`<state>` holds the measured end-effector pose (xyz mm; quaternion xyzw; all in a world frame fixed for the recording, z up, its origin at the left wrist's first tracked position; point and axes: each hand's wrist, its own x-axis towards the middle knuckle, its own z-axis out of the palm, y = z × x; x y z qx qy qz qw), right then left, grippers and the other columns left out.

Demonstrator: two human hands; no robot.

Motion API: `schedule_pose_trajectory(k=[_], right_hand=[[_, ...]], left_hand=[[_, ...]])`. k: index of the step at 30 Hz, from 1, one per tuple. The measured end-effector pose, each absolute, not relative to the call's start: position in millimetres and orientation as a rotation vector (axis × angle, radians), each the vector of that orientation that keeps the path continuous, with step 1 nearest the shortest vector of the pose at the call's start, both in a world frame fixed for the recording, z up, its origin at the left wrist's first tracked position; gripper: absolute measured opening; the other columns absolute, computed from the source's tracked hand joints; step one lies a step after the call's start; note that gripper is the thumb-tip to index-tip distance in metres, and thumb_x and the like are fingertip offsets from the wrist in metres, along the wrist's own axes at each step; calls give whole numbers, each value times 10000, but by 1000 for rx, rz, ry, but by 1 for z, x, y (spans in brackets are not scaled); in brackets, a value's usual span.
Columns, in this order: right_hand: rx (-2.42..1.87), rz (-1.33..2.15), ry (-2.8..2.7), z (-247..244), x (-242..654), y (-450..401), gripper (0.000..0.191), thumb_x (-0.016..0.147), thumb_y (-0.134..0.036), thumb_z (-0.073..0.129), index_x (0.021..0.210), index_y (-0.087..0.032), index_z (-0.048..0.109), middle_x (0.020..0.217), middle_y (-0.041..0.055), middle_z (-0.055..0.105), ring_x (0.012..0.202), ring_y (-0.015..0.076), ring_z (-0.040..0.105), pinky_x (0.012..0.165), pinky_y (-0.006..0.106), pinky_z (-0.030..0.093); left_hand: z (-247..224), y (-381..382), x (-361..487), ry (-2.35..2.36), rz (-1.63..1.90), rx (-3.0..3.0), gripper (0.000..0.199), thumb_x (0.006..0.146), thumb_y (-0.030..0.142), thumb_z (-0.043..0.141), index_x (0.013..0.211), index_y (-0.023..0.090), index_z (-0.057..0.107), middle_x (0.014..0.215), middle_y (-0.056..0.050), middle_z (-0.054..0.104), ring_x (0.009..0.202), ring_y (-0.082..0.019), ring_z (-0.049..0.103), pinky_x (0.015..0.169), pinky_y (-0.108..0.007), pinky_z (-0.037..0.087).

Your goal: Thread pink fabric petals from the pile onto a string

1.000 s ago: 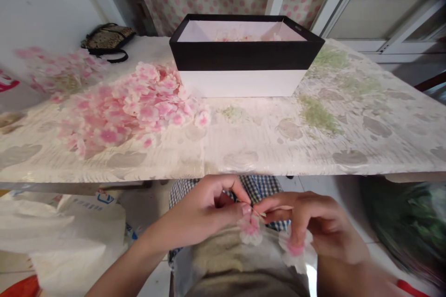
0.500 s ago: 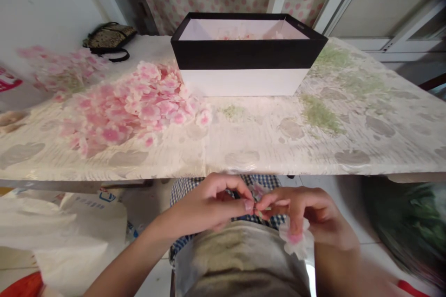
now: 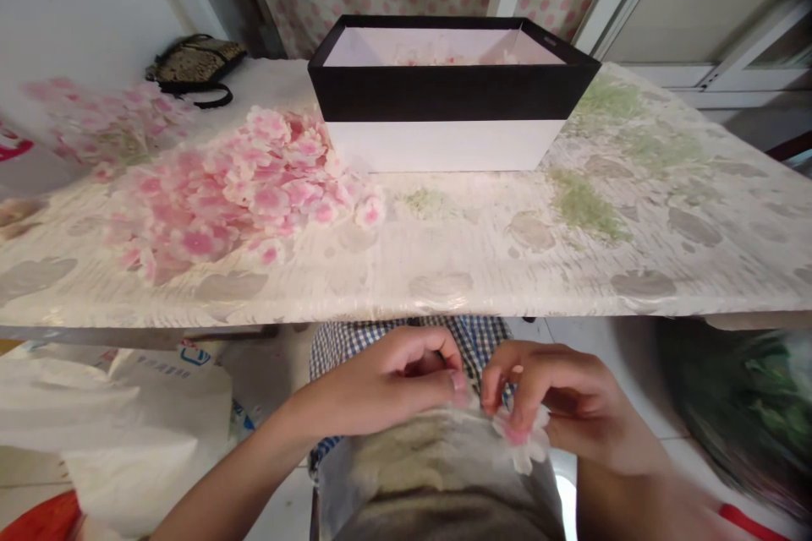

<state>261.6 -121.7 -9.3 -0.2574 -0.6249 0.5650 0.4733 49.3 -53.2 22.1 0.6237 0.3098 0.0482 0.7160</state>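
Over my lap, below the table edge, my left hand is closed in a pinch. Something small and pale pink shows at its fingertips, too blurred to make out. My right hand is closed with bent fingers on an artificial flower, whose white petals and pink centre hang below the fingertips. A small gap lies between the two hands. On the table, a heap of pink artificial flowers lies to the left.
A black-and-white box with some flowers inside stands at the back of the patterned tablecloth. Small green pieces lie in piles to the right. A purse rests at the back left. White bags are below on the left.
My hands have moved apart, where their fingertips met before. The flower in my right hand has shifted slightly left, and my left hand has dropped a little.
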Motion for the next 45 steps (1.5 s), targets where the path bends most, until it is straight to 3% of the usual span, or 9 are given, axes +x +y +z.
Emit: schedule_pose_trajectory(k=[4,11,18,28,33,36,39,42,45], right_hand=[[-681,1246,-1541,-2,255,-116,71,912,-223,655,879,-193,710,875,52,631,791,135,613,689,252,509],[-782,1130,-1596,-10,248,-115,131,877,-108,659,912,-223,709,1058,39,611,881,132,630,799,266,525],[-785,1140,-1616,-9,245,-118,63,923,-212,611,883,-196,658,984,59,627,887,148,613,750,271,501],[-684,1147,-1643,-3,242,-114,110,887,-154,615,791,-198,584,848,11,576,786,123,571,691,237,457],[-759,1080,-1691,6,242,-116,129,902,-92,542,883,-208,594,950,34,586,868,143,591,743,263,478],[-1047,693,-1663,12,263,-109,101,917,-148,541,974,-222,580,960,38,607,893,174,596,772,302,494],[-1652,-70,-1421,9,300,-93,69,895,-242,547,917,-203,599,871,39,591,730,182,556,692,330,464],[-2001,-208,-1505,-3,329,-73,181,862,-321,505,882,-180,617,883,78,593,732,224,558,698,375,444],[-2052,-205,-1555,-14,337,-58,190,834,-287,427,723,-193,548,796,85,586,734,241,560,662,354,417]], left_hand=[[23,-55,49,642,128,1326,177,897,326,576,829,169,536,609,60,480,525,-67,342,486,-210,227],[26,-63,49,653,247,1487,177,924,278,519,806,155,567,605,38,499,544,-81,411,509,-211,292],[23,-69,47,693,268,1939,187,940,259,473,805,180,576,594,40,493,535,-95,435,498,-235,289],[33,-73,47,596,290,2092,149,929,204,466,799,198,537,673,30,576,600,-99,510,558,-224,369],[32,-75,44,690,361,2090,125,958,229,453,874,226,546,717,37,591,611,-99,540,557,-212,399],[35,-70,34,820,606,2102,148,952,194,466,1048,273,546,885,34,645,778,-115,613,682,-210,455],[40,-51,28,955,1005,2129,150,919,154,498,984,259,583,873,34,628,795,-123,607,738,-226,464],[41,-22,38,1032,1323,2197,124,873,131,546,841,220,627,872,13,637,832,-151,613,770,-265,463],[32,5,61,964,1189,2290,126,852,114,522,844,184,626,844,-20,637,806,-175,615,733,-295,476]])
